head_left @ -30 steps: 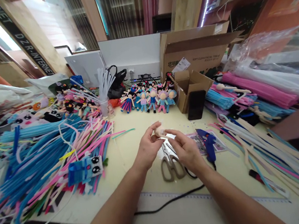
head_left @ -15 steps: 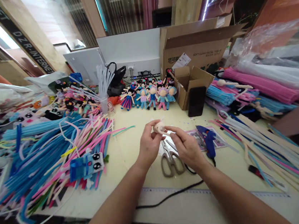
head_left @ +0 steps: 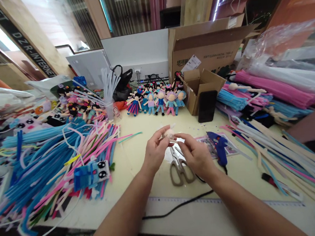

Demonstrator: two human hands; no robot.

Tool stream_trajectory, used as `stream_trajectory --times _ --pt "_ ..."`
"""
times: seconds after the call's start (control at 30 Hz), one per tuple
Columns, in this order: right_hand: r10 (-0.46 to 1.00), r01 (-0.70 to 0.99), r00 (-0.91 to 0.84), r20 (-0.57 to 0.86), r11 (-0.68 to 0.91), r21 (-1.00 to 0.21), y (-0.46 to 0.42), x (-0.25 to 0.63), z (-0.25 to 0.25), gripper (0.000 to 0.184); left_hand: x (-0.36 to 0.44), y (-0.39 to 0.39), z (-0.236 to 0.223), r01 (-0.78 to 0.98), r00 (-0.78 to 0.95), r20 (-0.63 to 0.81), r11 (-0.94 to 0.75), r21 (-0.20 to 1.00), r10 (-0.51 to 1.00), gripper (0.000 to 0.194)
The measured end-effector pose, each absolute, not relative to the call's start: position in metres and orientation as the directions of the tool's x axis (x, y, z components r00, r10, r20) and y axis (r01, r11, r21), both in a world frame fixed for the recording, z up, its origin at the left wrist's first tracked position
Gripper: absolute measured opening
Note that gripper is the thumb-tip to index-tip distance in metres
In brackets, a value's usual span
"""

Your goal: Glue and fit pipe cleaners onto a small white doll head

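Both hands meet over the middle of the pale yellow table (head_left: 138,150). My left hand (head_left: 155,152) pinches a small cream fuzzy ball of wound pipe cleaner (head_left: 169,133) between thumb and fingers. My right hand (head_left: 196,155) is closed on the cream pipe cleaner strand that comes off that ball. Just under the hands lie grey-handled scissors (head_left: 179,168). To their right rests a blue glue gun (head_left: 219,147) on a printed card, its black cord (head_left: 181,204) running along the front edge.
A big heap of blue, pink and white pipe cleaners (head_left: 45,161) fills the left. A row of small finished dolls (head_left: 155,101) stands at the back. Cardboard boxes (head_left: 202,58), a black phone (head_left: 206,106) and more pipe cleaner bundles (head_left: 271,93) crowd the right. A ruler (head_left: 184,202) lies in front.
The hands have stayed together on the cream ball, with only small finger shifts as it is turned. The view dropped slightly after the earliest frame.
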State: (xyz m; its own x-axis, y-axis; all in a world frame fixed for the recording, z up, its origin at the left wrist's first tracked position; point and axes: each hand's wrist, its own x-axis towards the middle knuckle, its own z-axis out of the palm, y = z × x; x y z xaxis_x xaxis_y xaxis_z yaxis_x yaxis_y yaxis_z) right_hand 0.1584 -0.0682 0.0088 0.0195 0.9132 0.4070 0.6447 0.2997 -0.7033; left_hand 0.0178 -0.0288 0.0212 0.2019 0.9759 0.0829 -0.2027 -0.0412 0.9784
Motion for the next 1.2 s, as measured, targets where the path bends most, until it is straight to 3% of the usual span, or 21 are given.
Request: stream_trajectory --times 0.23,0.6,1.2 --pt "0.908 0.69 -0.018 0.418 0.313 -0.653 -0.068 0.157 0.006 0.032 0.021 -0.027 0.02 -0.203 0.165 0.065 -0.03 0.979 0.984 0.038" --pt "0.915 0.642 0.051 0.4 0.277 -0.715 -0.064 0.163 0.011 0.022 0.022 -0.026 0.018 -0.177 0.175 0.029 0.002 0.984 0.984 0.035" --pt "0.904 0.616 0.033 0.426 0.317 -0.721 -0.06 0.167 0.005 0.022 0.018 -0.024 0.018 -0.133 0.316 -0.025 0.07 0.989 0.949 0.04"
